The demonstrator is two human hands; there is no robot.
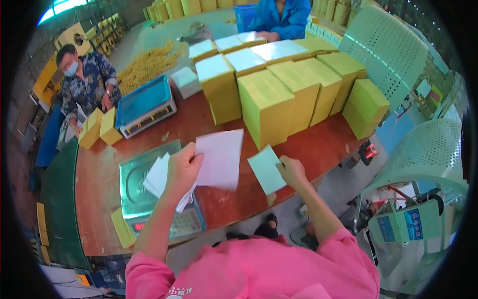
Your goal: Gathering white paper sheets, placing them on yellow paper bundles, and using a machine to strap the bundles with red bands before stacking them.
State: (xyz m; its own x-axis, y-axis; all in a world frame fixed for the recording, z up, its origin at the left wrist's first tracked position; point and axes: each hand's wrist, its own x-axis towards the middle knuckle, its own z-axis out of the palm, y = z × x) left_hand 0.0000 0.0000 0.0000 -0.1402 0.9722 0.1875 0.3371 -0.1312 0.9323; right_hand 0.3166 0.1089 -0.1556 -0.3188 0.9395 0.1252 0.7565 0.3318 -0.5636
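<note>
My left hand [181, 172] is closed on white paper sheets [219, 159], thumb on top, above the right part of a digital scale with a steel plate [134, 174]. More white sheets [156, 175] fan out on the other side of that hand; I cannot tell whether they are held or lie on the scale. My right hand [293, 172] pinches the edge of a pale green-white sheet [267, 170] over the table's front edge. Beyond both hands stand tall stacks of yellow paper [266, 102], some with white sheets [244, 60] on top.
On the red-brown table [224, 199] are a second scale with a blue tray [144, 104], a white paper stack [185, 82] and a separate yellow stack [366, 107]. A masked person [89, 84] handles yellow blocks [91, 128] at left. Another in blue [281, 20] is opposite. Perforated chairs [423, 154] stand right.
</note>
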